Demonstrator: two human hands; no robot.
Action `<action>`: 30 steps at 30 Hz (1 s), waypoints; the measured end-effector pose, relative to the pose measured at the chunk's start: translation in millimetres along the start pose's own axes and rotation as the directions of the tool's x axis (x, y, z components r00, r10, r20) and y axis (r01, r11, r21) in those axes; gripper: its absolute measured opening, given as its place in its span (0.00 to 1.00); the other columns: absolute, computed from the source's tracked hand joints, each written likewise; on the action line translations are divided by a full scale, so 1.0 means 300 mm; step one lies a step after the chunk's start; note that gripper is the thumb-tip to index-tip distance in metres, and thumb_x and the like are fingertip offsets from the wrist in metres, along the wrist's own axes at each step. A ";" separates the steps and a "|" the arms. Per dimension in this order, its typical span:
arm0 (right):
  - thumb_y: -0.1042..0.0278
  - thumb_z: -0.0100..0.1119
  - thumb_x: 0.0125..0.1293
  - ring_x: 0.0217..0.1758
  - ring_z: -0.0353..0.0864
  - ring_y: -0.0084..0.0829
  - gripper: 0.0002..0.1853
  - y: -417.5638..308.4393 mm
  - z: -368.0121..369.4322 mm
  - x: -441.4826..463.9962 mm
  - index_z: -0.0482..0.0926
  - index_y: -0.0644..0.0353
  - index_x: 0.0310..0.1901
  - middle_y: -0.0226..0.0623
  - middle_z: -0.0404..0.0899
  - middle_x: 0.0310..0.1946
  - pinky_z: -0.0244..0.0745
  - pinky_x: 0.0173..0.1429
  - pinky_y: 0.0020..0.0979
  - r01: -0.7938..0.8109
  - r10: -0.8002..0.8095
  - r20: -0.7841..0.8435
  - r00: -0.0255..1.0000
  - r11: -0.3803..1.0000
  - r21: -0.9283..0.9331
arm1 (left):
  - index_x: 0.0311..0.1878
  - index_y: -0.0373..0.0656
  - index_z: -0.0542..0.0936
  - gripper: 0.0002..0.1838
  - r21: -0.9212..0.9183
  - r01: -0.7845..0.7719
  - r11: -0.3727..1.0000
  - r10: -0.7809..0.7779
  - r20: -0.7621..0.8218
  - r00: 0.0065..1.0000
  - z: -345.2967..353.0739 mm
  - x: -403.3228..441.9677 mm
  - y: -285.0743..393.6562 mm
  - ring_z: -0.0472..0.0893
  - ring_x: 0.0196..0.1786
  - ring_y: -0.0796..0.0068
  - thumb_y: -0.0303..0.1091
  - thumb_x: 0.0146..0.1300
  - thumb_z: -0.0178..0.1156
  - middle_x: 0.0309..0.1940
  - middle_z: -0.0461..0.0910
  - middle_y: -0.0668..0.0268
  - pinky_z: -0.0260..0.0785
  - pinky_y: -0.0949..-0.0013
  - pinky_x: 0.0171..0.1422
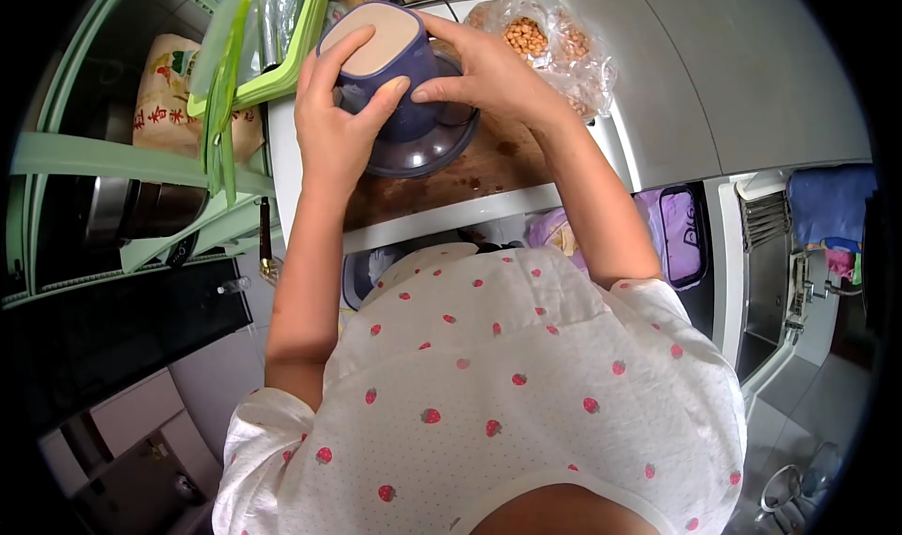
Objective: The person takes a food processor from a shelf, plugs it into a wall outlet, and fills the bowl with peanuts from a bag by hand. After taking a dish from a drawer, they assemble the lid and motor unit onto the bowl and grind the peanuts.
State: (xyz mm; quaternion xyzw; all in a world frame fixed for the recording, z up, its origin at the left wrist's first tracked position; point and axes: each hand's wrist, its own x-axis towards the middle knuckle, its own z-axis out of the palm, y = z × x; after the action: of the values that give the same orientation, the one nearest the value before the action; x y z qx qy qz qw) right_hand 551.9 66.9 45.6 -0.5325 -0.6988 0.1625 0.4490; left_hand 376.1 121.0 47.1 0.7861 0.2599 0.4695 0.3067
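Note:
A purple-blue food chopper (413,117) with a rounded-square beige top (383,39) stands upright on the wet brown board (507,164). Below its purple upper part is a dark see-through lid or bowl (418,155). My left hand (338,103) grips the left side of that upper part, its index finger lying across the beige top and its thumb on the near side. From the right, my right hand (489,75) holds the same part, thumb near my left thumb. My hands hide part of the chopper's sides, and its contents cannot be made out.
Clear plastic bags of peanuts (526,37) lie at the back right. A green rack (122,155) on the left holds a light-green basket (258,84), scallions (221,112) and a rice sack (164,93). Grey panels (686,75) extend to the right.

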 end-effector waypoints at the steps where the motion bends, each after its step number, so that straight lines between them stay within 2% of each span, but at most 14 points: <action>1: 0.63 0.68 0.44 0.56 0.69 0.44 0.39 0.000 -0.007 -0.002 0.63 0.60 0.59 0.48 0.69 0.53 0.65 0.57 0.34 -0.012 0.012 0.021 1.000 1.000 -0.003 | 0.52 0.41 0.73 0.26 0.035 0.026 0.999 -0.026 0.000 1.000 0.005 -0.008 0.005 0.71 0.53 0.69 0.28 0.47 0.66 0.52 0.68 0.61 0.64 0.68 0.58; 3: 0.62 0.68 0.45 0.55 0.70 0.44 0.38 0.013 -0.018 -0.014 0.63 0.60 0.59 0.47 0.70 0.53 0.65 0.57 0.34 -0.025 0.026 0.042 0.999 1.000 -0.009 | 0.50 0.44 0.74 0.27 0.021 0.044 0.999 -0.044 -0.007 0.999 0.009 0.001 0.009 0.71 0.52 0.65 0.33 0.43 0.68 0.49 0.69 0.58 0.64 0.66 0.57; 5: 0.60 0.64 0.48 0.47 0.75 0.42 0.28 0.054 -0.026 -0.043 0.70 0.60 0.52 0.46 0.76 0.44 0.69 0.51 0.34 0.005 -0.016 -0.102 0.995 0.995 -0.103 | 0.48 0.46 0.75 0.28 0.011 0.061 0.998 -0.061 -0.012 0.998 -0.005 0.017 0.019 0.71 0.52 0.60 0.38 0.40 0.70 0.47 0.70 0.55 0.64 0.64 0.56; 6: 0.60 0.64 0.48 0.47 0.75 0.42 0.28 0.065 -0.037 -0.062 0.70 0.60 0.52 0.46 0.76 0.44 0.69 0.51 0.34 0.007 -0.018 -0.106 0.994 0.994 -0.106 | 0.48 0.46 0.75 0.29 0.113 -0.004 0.994 0.004 -0.002 1.000 -0.020 0.037 0.025 0.70 0.53 0.59 0.40 0.39 0.71 0.48 0.69 0.54 0.63 0.64 0.57; 7: 0.58 0.63 0.50 0.42 0.77 0.42 0.23 0.074 -0.051 -0.084 0.74 0.61 0.46 0.45 0.77 0.38 0.70 0.48 0.35 -0.250 0.222 -0.220 0.950 0.962 -0.107 | 0.48 0.46 0.75 0.30 0.213 -0.068 0.975 0.067 0.012 0.998 -0.031 0.060 0.038 0.68 0.55 0.59 0.42 0.38 0.71 0.48 0.68 0.53 0.63 0.63 0.58; 8: 0.56 0.61 0.51 0.36 0.78 0.41 0.18 0.086 -0.056 -0.105 0.77 0.62 0.39 0.45 0.79 0.32 0.71 0.44 0.35 -0.492 0.445 -0.327 0.834 0.867 -0.075 | 0.49 0.46 0.75 0.33 0.308 -0.165 0.937 0.162 0.035 0.986 -0.042 0.089 0.065 0.66 0.58 0.59 0.44 0.36 0.72 0.50 0.68 0.52 0.61 0.62 0.59; 9: 0.56 0.61 0.51 0.36 0.78 0.41 0.18 0.105 -0.052 -0.121 0.77 0.62 0.39 0.45 0.79 0.32 0.71 0.44 0.35 -0.494 0.447 -0.327 0.833 0.866 -0.073 | 0.49 0.46 0.75 0.33 0.308 -0.165 0.937 0.161 0.038 0.986 -0.038 0.108 0.073 0.66 0.58 0.59 0.44 0.36 0.72 0.50 0.68 0.52 0.61 0.62 0.59; 11: 0.52 0.59 0.52 0.29 0.78 0.40 0.19 0.131 -0.046 -0.138 0.78 0.63 0.27 0.44 0.78 0.23 0.71 0.38 0.36 -0.617 0.560 -0.278 0.780 0.761 -0.199 | 0.51 0.45 0.75 0.33 0.274 -0.203 0.940 0.147 0.214 0.966 -0.018 0.142 0.074 0.68 0.56 0.59 0.43 0.37 0.70 0.53 0.68 0.54 0.62 0.62 0.59; 12: 0.47 0.59 0.51 0.28 0.78 0.41 0.22 0.132 -0.035 -0.141 0.76 0.63 0.23 0.45 0.77 0.20 0.71 0.36 0.36 -0.652 0.603 -0.262 0.754 0.736 -0.183 | 0.51 0.45 0.75 0.33 0.275 -0.206 0.939 0.148 0.219 0.965 -0.015 0.142 0.073 0.68 0.56 0.59 0.43 0.37 0.70 0.53 0.68 0.54 0.62 0.62 0.59; 14: 0.47 0.59 0.51 0.26 0.77 0.40 0.22 0.122 -0.032 -0.137 0.76 0.62 0.21 0.45 0.77 0.19 0.71 0.35 0.36 -0.646 0.607 -0.226 0.762 0.739 -0.192 | 0.52 0.45 0.74 0.33 0.362 -0.102 0.927 0.013 0.239 0.971 -0.016 0.131 0.075 0.70 0.54 0.58 0.40 0.37 0.69 0.54 0.68 0.55 0.63 0.63 0.58; 18: 0.51 0.62 0.47 0.22 0.75 0.40 0.21 0.151 0.014 -0.134 0.74 0.63 0.17 0.44 0.75 0.15 0.70 0.30 0.36 -0.602 0.580 -0.177 0.796 0.788 -0.127 | 0.52 0.45 0.74 0.32 0.346 -0.067 0.936 -0.002 0.195 0.981 -0.003 0.109 0.089 0.72 0.51 0.57 0.39 0.38 0.68 0.52 0.70 0.55 0.64 0.64 0.56; 20: 0.53 0.63 0.46 0.21 0.75 0.39 0.19 0.180 0.037 -0.133 0.74 0.63 0.17 0.43 0.75 0.15 0.70 0.30 0.34 -0.562 0.538 -0.182 0.823 0.818 -0.125 | 0.54 0.45 0.73 0.31 0.443 -0.092 0.892 0.000 0.203 0.979 0.015 0.129 0.085 0.72 0.53 0.61 0.37 0.42 0.67 0.52 0.69 0.57 0.63 0.66 0.57; 22: 0.57 0.63 0.46 0.22 0.75 0.37 0.16 0.203 0.043 -0.124 0.74 0.64 0.19 0.41 0.74 0.15 0.70 0.31 0.33 -0.554 0.587 -0.289 0.757 0.810 0.194 | 0.54 0.45 0.73 0.30 0.445 -0.085 0.891 -0.003 0.194 0.981 0.015 0.123 0.086 0.72 0.53 0.61 0.36 0.42 0.67 0.52 0.70 0.57 0.64 0.66 0.57; 30: 0.56 0.57 0.52 0.27 0.77 0.38 0.16 0.283 0.022 -0.156 0.77 0.64 0.26 0.42 0.77 0.21 0.70 0.36 0.34 -0.569 0.572 -0.330 0.750 0.814 0.119 | 0.53 0.46 0.73 0.29 0.504 -0.081 0.860 -0.003 0.163 0.987 0.021 0.118 0.084 0.72 0.53 0.61 0.37 0.43 0.66 0.52 0.70 0.58 0.63 0.66 0.57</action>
State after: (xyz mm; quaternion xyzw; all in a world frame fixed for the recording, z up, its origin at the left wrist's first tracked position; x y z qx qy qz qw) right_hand 598.9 59.2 -39.0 -0.7378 -0.4105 0.1978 0.4980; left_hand 399.8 126.9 83.6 0.8790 0.3332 0.3266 0.0986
